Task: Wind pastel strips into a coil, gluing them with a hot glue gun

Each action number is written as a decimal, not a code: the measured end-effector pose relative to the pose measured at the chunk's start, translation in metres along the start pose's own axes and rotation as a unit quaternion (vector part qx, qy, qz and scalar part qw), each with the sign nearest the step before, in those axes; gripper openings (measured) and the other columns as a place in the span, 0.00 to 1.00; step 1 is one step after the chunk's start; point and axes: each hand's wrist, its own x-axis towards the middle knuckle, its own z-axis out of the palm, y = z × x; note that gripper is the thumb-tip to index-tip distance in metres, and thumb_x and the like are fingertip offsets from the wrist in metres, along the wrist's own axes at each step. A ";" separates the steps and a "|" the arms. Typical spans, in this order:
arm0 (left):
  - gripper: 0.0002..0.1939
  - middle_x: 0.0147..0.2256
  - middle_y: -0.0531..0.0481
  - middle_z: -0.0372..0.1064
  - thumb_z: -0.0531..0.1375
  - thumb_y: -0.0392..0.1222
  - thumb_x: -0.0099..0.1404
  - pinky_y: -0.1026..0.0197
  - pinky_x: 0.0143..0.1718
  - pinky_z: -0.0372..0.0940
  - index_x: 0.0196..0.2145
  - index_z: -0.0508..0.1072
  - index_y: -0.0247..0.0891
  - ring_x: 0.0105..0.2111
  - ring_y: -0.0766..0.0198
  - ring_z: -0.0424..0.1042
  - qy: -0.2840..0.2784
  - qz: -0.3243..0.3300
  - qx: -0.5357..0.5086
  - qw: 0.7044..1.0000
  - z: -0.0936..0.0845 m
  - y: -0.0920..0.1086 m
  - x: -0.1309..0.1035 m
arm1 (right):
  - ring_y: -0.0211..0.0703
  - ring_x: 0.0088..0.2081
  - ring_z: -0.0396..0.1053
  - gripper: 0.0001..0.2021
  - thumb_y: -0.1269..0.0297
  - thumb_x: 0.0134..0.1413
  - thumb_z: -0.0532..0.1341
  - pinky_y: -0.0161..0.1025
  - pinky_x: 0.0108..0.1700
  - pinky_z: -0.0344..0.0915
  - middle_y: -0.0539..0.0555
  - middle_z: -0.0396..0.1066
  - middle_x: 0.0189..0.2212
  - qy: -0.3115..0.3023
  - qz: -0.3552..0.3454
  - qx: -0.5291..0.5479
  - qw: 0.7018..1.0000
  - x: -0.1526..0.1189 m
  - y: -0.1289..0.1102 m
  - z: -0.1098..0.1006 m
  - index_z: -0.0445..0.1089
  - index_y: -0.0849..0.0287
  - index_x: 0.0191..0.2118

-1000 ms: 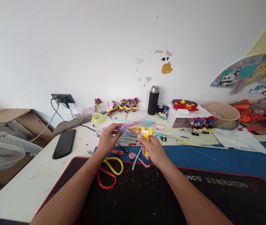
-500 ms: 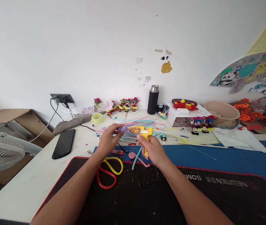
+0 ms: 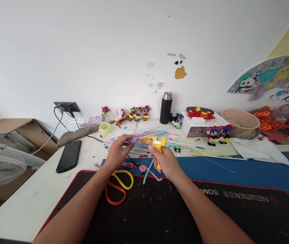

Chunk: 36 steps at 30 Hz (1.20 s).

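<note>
My right hand [image 3: 165,161] is wrapped round the handle of a yellow glue gun [image 3: 161,143], whose brown-stained nozzle end points left. In my left hand [image 3: 119,150] a small purple fuzzy piece [image 3: 133,140], coiled-looking, is pinched between thumb and fingers. The gun's tip meets the purple piece or sits right beside it; I cannot tell which. Beneath both hands lie loose pastel pipe cleaners [image 3: 144,149]. A pink coil [image 3: 142,168] and a light blue strip [image 3: 148,172] rest below the gun. Scissors [image 3: 119,188] with red and yellow handles lie under my left forearm.
A black desk mat [image 3: 144,217] covers the front. A phone [image 3: 68,156] and a fan [image 3: 3,162] are at left. Behind stand several small figures [image 3: 139,113], a black thermos [image 3: 166,108], a white box [image 3: 197,126] and a beige bowl [image 3: 241,119]. Green tape [image 3: 105,128] lies back left.
Almost nothing differs. The whole view has shifted very slightly; both hands keep the same grip, with the glue gun tip still at the purple piece.
</note>
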 end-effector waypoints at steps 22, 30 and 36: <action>0.14 0.48 0.48 0.77 0.62 0.44 0.67 0.54 0.45 0.73 0.49 0.77 0.44 0.42 0.57 0.77 -0.003 -0.017 -0.002 1.000 0.000 0.001 0.000 | 0.36 0.12 0.58 0.25 0.37 0.57 0.61 0.36 0.17 0.56 0.46 0.62 0.12 -0.001 0.012 -0.007 1.000 -0.003 -0.004 0.001 0.64 0.55 0.24; 0.14 0.48 0.46 0.77 0.62 0.44 0.67 0.53 0.47 0.73 0.50 0.77 0.44 0.45 0.55 0.76 -0.014 -0.010 -0.001 1.000 0.001 0.001 -0.001 | 0.36 0.12 0.58 0.25 0.38 0.58 0.62 0.35 0.17 0.56 0.46 0.62 0.12 0.005 0.009 -0.002 1.000 -0.003 -0.004 0.002 0.63 0.55 0.25; 0.13 0.48 0.46 0.77 0.62 0.46 0.68 0.53 0.47 0.73 0.49 0.77 0.45 0.46 0.55 0.76 -0.005 -0.006 0.000 1.000 0.001 0.002 -0.001 | 0.36 0.12 0.57 0.24 0.39 0.58 0.61 0.35 0.17 0.56 0.46 0.62 0.12 0.007 0.012 0.002 1.000 -0.002 -0.005 0.002 0.64 0.55 0.25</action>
